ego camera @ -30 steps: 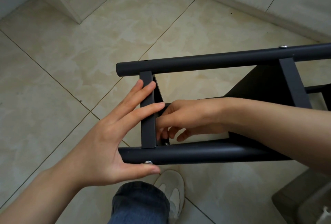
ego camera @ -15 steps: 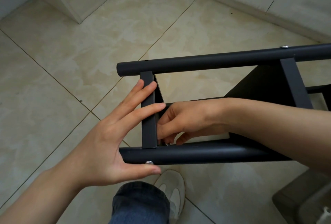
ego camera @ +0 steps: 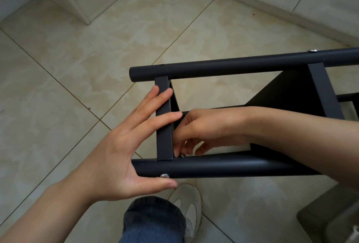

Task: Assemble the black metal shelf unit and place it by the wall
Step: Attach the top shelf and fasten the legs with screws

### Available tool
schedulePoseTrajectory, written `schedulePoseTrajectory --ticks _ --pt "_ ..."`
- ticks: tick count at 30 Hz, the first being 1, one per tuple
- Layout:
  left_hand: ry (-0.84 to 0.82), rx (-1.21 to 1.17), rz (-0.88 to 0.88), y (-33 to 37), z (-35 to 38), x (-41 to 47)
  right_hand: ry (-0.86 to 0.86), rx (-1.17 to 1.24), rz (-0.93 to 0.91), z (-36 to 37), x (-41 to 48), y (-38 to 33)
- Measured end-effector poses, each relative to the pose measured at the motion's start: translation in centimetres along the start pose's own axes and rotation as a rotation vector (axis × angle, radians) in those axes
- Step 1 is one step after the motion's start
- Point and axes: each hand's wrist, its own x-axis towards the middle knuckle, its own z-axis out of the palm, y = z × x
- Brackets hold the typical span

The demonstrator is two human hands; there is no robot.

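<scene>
Bracing the shelf frame (ego camera: 233, 166), the left hand (ego camera: 116, 155) presses straight fingers (ego camera: 155, 120) on the crossbar (ego camera: 164, 141). The right hand (ego camera: 204, 132) pinches a small silver fastener (ego camera: 182, 156) in curled fingers.

Bare forearms without sleeves, blue denim trouser leg (ego camera: 153, 221), and a white sneaker (ego camera: 187, 202) with grey trim.

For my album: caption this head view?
Left hand braces the black shelf frame; right hand pinches a small fastener inside.
</scene>
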Motion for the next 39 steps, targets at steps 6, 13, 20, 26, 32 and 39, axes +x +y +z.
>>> schedulePoseTrajectory --ticks 6,13,20,26,32,39 --pt "0.005 0.002 0.004 0.0 0.0 0.0 -0.021 0.018 -0.028 0.0 0.0 0.1" --pt "0.023 -0.001 0.020 0.0 0.2 -0.1 -0.047 0.039 -0.034 -0.1 0.1 0.2" --pt "0.059 -0.016 -0.015 -0.1 0.4 -0.4 -0.035 0.019 -0.039 0.0 0.0 0.2" --pt "0.141 -0.114 -0.092 0.7 0.9 -0.8 0.052 -0.002 -0.075 -0.1 -2.2 -0.6" --pt "0.445 -0.533 -0.307 2.5 3.6 -2.1 0.276 -0.286 -0.058 0.5 -6.7 -1.1" --pt "0.670 -0.891 -0.679 5.1 6.2 -1.7 0.438 -0.693 -0.008 1.9 -11.7 -0.3"
